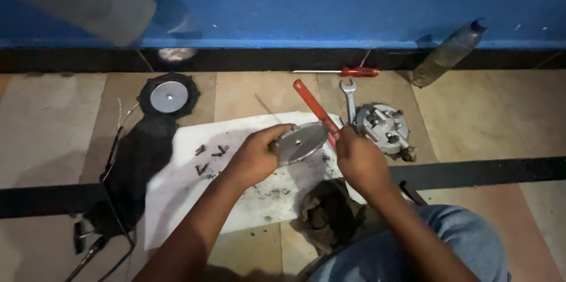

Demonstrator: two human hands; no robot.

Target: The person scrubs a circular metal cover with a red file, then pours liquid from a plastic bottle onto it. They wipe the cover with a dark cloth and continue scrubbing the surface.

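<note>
My left hand (254, 156) grips a round grey metal disc (300, 142) by its left edge, holding it tilted above a white sheet (177, 193) on the floor. My right hand (359, 161) is closed around a red-handled tool (313, 108) whose handle slants up and to the left, its working end at the disc's right rim. Small dark screws (211, 158) lie on the sheet to the left of my left hand.
A round metal housing (383, 125) and a spanner (349, 98) lie right of the disc. A red-handled screwdriver (348, 72) and a plastic bottle (449, 52) rest by the blue wall. A black rubber diaphragm with a metal centre (168, 95) sits left, a dark rag (327, 214) by my knee.
</note>
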